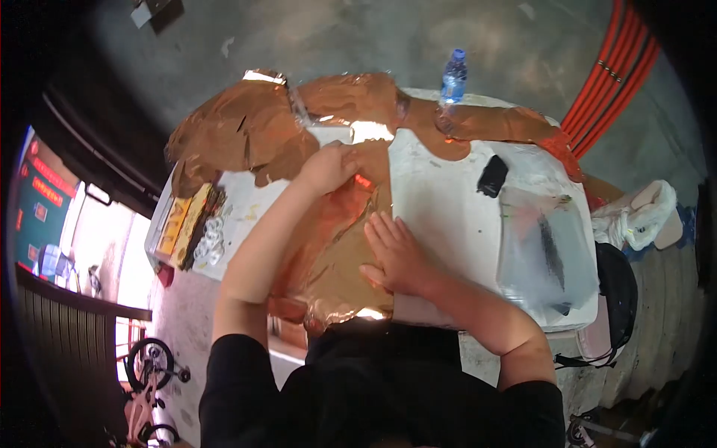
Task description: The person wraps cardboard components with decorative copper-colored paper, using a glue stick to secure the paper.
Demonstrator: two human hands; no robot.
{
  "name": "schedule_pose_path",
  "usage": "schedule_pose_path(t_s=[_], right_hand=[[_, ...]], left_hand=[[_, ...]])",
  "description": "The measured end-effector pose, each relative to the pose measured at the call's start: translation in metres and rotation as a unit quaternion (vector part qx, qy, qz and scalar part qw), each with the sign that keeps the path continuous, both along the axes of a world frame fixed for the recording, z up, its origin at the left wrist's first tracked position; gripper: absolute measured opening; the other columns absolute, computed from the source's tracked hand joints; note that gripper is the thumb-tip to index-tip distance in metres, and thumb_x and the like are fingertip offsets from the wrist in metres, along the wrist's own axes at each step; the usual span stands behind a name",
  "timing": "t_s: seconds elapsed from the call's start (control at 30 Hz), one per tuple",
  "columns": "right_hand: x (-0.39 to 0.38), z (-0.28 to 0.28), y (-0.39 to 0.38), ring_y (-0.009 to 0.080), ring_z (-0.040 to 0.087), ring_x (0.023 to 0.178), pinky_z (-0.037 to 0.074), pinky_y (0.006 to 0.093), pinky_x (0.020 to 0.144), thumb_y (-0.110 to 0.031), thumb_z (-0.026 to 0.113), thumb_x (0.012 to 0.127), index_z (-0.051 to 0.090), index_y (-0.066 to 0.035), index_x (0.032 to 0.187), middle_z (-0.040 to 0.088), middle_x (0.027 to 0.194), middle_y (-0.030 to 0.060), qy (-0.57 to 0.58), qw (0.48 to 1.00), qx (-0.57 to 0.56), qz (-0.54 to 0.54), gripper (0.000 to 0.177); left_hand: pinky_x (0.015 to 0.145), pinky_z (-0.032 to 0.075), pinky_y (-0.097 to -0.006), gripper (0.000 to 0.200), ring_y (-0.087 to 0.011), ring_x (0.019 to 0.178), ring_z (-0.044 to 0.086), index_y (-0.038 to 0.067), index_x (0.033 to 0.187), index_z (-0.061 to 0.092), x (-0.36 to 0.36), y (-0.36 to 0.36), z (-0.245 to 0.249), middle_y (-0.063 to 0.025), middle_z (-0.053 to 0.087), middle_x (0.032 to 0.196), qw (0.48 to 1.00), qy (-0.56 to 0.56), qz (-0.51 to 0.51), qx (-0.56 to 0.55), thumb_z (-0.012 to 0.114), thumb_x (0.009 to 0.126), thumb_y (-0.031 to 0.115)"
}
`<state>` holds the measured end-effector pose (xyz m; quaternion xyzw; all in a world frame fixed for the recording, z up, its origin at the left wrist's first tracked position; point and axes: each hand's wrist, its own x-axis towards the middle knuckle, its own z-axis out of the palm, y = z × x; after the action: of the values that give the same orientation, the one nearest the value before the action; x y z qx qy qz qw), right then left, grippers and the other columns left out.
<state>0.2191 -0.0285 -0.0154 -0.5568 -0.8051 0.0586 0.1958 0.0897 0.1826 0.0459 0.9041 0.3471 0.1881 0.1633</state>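
Observation:
A long copper-coloured foil sheet (343, 287) runs down the middle of the white table, creased and shiny, its lower end at the table's near edge by my body. My left hand (328, 169) is closed at the upper left edge of this sheet, its fingers curled onto the foil and partly hidden. Lower down and to the right, my right hand (397, 254) lies flat on the same sheet with its fingers stretched out. More crumpled copper-coloured foil (246, 131) spreads beyond my left hand, and another piece (485, 123) covers the far right.
A water bottle (454, 77) stands at the table's (441, 201) far edge. On the right lie a black object (492, 176) and a clear plastic sheet (541, 246). Yellow packages (187, 224) and white coils (210, 240) sit at left. Red pipes (609, 71) cross the floor.

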Motion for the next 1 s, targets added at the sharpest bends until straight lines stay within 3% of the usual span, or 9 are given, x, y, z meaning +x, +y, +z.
schedule_pose_path(t_s=[0.1, 0.23, 0.3, 0.5, 0.8, 0.87, 1.0], right_hand=[[0.001, 0.004, 0.002, 0.0377, 0.021, 0.139, 0.015, 0.0502, 0.113, -0.044, 0.059, 0.083, 0.034, 0.005, 0.138, 0.027, 0.147, 0.0249, 0.008, 1.000, -0.012, -0.002, 0.078], [0.002, 0.002, 0.002, 0.0360, 0.021, 0.139, 0.015, 0.0493, 0.114, -0.045, 0.059, 0.083, 0.034, 0.002, 0.139, 0.026, 0.148, 0.0221, 0.000, 1.000, -0.012, -0.005, 0.077], [0.003, 0.002, 0.003, 0.0356, 0.020, 0.140, 0.014, 0.0487, 0.114, -0.045, 0.058, 0.083, 0.034, 0.002, 0.140, 0.026, 0.148, 0.0219, -0.005, 1.000, -0.015, -0.002, 0.077], [0.004, 0.001, 0.003, 0.0343, 0.017, 0.141, 0.011, 0.0475, 0.115, -0.047, 0.055, 0.085, 0.030, -0.002, 0.142, 0.022, 0.150, 0.0205, -0.009, 0.999, -0.033, -0.004, 0.078], [0.008, 0.021, 0.011, 0.0360, 0.017, 0.141, 0.010, 0.0533, 0.113, -0.044, 0.053, 0.089, 0.032, 0.000, 0.140, 0.024, 0.149, 0.0221, -0.002, 0.997, -0.074, -0.007, 0.071], [0.011, 0.019, 0.021, 0.0387, 0.020, 0.139, 0.016, 0.0527, 0.112, -0.047, 0.053, 0.088, 0.036, 0.004, 0.136, 0.027, 0.146, 0.0237, -0.006, 1.000, 0.008, -0.006, 0.072], [0.013, 0.015, 0.045, 0.0396, 0.020, 0.139, 0.016, 0.0488, 0.113, -0.039, 0.054, 0.089, 0.035, 0.006, 0.137, 0.029, 0.146, 0.0253, 0.024, 0.999, 0.026, -0.006, 0.069]], left_hand=[[0.078, 0.049, -0.0409, 0.030, -0.0355, 0.090, 0.060, 0.004, 0.103, 0.064, -0.062, -0.033, 0.002, -0.0177, 0.060, 0.096, 0.996, 0.079, 0.016, 0.029, 0.064, 0.083, 0.025], [0.077, 0.049, -0.0412, 0.027, -0.0351, 0.088, 0.060, 0.004, 0.099, 0.064, -0.130, -0.084, -0.001, -0.0165, 0.059, 0.094, 0.995, 0.080, 0.052, 0.003, 0.065, 0.083, 0.026], [0.078, 0.049, -0.0406, 0.032, -0.0352, 0.089, 0.059, 0.003, 0.099, 0.063, -0.148, -0.112, 0.005, -0.0159, 0.057, 0.094, 0.983, 0.102, 0.143, -0.049, 0.068, 0.080, 0.028], [0.079, 0.049, -0.0398, 0.047, -0.0340, 0.092, 0.059, 0.000, 0.105, 0.058, -0.169, -0.149, 0.001, -0.0167, 0.056, 0.097, 0.970, 0.091, 0.223, -0.026, 0.075, 0.075, 0.032], [0.079, 0.049, -0.0384, 0.044, -0.0322, 0.088, 0.061, 0.002, 0.104, 0.058, -0.171, -0.141, 0.000, -0.0156, 0.058, 0.096, 0.971, 0.072, 0.213, -0.085, 0.077, 0.073, 0.028], [0.079, 0.049, -0.0381, 0.043, -0.0317, 0.088, 0.061, 0.003, 0.104, 0.058, -0.172, -0.139, 0.002, -0.0155, 0.058, 0.096, 0.970, 0.070, 0.211, -0.100, 0.076, 0.073, 0.028], [0.078, 0.049, -0.0376, 0.041, -0.0312, 0.088, 0.061, 0.004, 0.103, 0.058, -0.173, -0.137, 0.002, -0.0153, 0.058, 0.097, 0.970, 0.071, 0.202, -0.113, 0.075, 0.074, 0.027]])
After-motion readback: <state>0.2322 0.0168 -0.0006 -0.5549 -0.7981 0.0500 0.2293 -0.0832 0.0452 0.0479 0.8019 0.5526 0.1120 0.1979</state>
